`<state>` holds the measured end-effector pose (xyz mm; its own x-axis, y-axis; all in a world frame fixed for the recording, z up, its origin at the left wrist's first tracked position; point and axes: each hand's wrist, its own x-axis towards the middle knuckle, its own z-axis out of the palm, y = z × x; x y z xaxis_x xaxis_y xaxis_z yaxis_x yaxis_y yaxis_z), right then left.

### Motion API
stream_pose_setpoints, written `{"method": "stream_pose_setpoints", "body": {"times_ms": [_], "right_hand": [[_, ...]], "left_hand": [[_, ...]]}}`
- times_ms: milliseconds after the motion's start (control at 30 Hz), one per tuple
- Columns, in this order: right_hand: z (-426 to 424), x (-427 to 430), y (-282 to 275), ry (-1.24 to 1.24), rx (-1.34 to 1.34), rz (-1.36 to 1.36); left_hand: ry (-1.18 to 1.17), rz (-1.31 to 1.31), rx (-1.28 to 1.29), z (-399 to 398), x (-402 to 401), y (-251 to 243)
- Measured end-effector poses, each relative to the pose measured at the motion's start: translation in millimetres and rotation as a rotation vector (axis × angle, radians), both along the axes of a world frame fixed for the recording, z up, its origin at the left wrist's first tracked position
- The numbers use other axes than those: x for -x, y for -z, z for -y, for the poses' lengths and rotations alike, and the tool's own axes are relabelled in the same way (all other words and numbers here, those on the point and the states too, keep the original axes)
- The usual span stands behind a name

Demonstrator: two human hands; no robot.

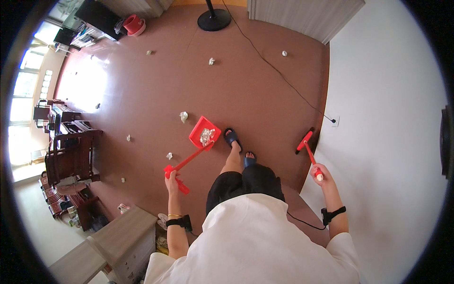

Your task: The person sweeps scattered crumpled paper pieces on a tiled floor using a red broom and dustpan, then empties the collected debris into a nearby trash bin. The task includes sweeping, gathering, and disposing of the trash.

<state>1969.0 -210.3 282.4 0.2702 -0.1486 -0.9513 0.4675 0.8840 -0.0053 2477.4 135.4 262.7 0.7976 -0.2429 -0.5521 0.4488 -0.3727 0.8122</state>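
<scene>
My left hand [172, 181] grips the upper end of a long-handled red dustpan [196, 135], whose pan rests on the floor left of my feet. Crumpled paper [206, 136] lies in the pan. On the other side, my right hand [322, 174] holds the handle of a red broom [305, 140] with dark bristles, its head close to the foot of the white wall. Just beyond the pan's left side sits a crumpled paper ball [183, 116]. Another paper ball [169, 156] lies near the dustpan handle.
More paper scraps, including one ahead [211, 61] and one at right [284, 53], dot the brown floor [241, 88]. A black cord [273, 66] runs from the wall outlet [336, 121] past a round stand base [214, 20]. Dark wooden furniture [71, 156] stands left; a cabinet [124, 238] is lower left.
</scene>
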Motion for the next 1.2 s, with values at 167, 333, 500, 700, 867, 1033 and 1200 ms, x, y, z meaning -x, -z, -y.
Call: {"method": "stream_pose_setpoints", "body": {"times_ms": [167,333,500,700,867,1033,1200], "right_hand": [[11,-71,9,-0.158,-0.099,0.093],[24,-195,32,-0.442,0.048,0.257],[37,-304,56,-0.605,0.096,0.376],[92,-378,67,-0.634,-0.185,0.432],[135,-347,46,-0.473,-0.084,0.555],[166,-247,-9,-0.104,-0.25,0.554],[200,-192,-61,-0.076,-0.071,0.363]], "left_hand": [[0.052,-0.066,-0.077,22,-8,8],[0.127,-0.105,-0.091,53,-25,6],[0.143,-0.103,-0.122,77,-23,5],[0.085,-0.103,-0.119,72,-20,13],[0.026,-0.139,-0.086,66,-17,14],[0.014,-0.136,-0.075,79,-18,11],[-0.032,-0.136,-0.092,104,-21,13]]}}
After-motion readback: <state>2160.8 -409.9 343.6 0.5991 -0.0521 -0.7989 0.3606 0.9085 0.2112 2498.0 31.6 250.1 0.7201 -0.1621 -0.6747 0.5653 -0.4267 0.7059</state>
